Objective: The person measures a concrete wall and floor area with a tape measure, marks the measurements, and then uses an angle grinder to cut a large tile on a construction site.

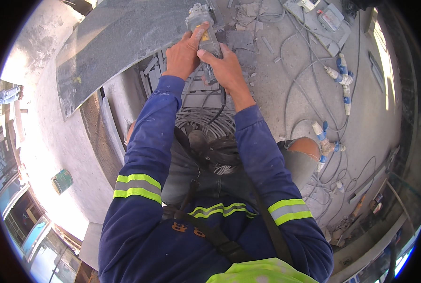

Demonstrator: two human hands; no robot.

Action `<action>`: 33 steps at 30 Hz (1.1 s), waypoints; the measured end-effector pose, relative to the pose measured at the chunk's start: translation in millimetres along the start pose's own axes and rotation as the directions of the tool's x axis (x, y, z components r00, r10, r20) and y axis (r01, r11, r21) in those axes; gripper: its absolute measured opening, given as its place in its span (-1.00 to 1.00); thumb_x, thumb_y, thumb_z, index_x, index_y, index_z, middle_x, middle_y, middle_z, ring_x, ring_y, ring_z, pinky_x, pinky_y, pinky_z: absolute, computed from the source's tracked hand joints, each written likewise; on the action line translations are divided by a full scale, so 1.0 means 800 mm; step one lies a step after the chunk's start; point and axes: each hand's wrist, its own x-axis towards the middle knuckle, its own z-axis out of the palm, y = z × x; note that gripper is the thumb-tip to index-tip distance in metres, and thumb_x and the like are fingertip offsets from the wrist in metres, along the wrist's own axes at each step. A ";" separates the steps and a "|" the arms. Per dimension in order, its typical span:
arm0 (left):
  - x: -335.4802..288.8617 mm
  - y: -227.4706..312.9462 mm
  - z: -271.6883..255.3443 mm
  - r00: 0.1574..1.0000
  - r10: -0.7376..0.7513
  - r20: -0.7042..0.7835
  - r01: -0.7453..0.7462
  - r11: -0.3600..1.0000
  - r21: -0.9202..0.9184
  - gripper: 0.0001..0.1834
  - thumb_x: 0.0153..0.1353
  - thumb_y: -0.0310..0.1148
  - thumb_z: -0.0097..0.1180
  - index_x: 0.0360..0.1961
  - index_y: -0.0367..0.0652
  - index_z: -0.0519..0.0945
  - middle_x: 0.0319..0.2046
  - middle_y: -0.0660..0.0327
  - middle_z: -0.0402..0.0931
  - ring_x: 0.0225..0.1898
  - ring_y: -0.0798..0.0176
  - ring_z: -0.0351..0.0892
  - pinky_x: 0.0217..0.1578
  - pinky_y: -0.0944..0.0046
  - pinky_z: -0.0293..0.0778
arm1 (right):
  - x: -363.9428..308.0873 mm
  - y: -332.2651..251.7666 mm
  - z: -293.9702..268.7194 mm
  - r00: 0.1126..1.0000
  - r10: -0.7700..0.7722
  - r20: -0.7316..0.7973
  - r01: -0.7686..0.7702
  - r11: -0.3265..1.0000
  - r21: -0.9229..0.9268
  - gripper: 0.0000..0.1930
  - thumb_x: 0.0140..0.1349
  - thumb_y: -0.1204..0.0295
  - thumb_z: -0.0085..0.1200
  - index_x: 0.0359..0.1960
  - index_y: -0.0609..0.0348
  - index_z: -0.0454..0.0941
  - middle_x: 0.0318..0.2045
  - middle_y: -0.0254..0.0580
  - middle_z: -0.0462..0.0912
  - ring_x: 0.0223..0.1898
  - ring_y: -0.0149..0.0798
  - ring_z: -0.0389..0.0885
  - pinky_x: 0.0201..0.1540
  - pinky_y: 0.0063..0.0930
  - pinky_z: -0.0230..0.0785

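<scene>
With both hands I grip a dusty grey angle grinder, held out far ahead of me beside the right edge of a large dark grey stone slab. My left hand wraps round its left side near the head, thumb side up. My right hand closes round the body's right rear, with the thumb across the top. From the tool's back end a black cord runs down toward my knees. The grinder's disc is hidden, so I cannot tell whether it touches the slab.
Coiled cable lies between my feet, near cut stone strips. Loose cables and blue-and-white plug connectors spread over the dusty floor at right. A grey box stands far right. A green can is at left.
</scene>
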 end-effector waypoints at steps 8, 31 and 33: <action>-0.006 0.003 -0.001 1.000 0.016 -0.024 -0.015 1.000 0.005 -0.11 0.27 -0.29 0.32 0.55 0.62 0.22 -0.13 0.12 0.66 -0.21 -0.13 0.80 -0.35 -0.09 0.61 | -0.003 0.006 -0.003 1.000 0.002 -0.011 -0.002 1.000 -0.026 -0.43 0.29 0.27 0.32 0.20 0.47 0.50 -0.11 0.04 0.72 -0.24 -0.22 0.74 -0.44 -0.35 0.64; -0.021 0.007 0.002 1.000 0.028 -0.009 -0.028 1.000 0.006 -0.04 0.21 -0.34 0.36 0.57 0.59 0.22 -0.17 0.14 0.63 -0.24 -0.08 0.80 -0.41 -0.05 0.60 | -0.015 0.014 -0.005 0.998 -0.060 -0.018 0.059 0.997 -0.052 -0.37 0.31 0.27 0.34 0.31 0.42 0.46 -0.08 0.00 0.69 -0.27 -0.27 0.73 -0.46 -0.34 0.63; -0.023 0.009 0.000 1.000 0.024 0.001 -0.024 1.000 0.006 -0.04 0.20 -0.35 0.36 0.57 0.59 0.22 -0.17 0.15 0.62 -0.23 -0.07 0.79 -0.41 -0.06 0.60 | -0.018 0.014 -0.006 0.999 -0.036 -0.010 0.035 0.999 -0.035 -0.36 0.31 0.27 0.34 0.32 0.41 0.46 -0.08 0.00 0.69 -0.28 -0.27 0.72 -0.46 -0.34 0.63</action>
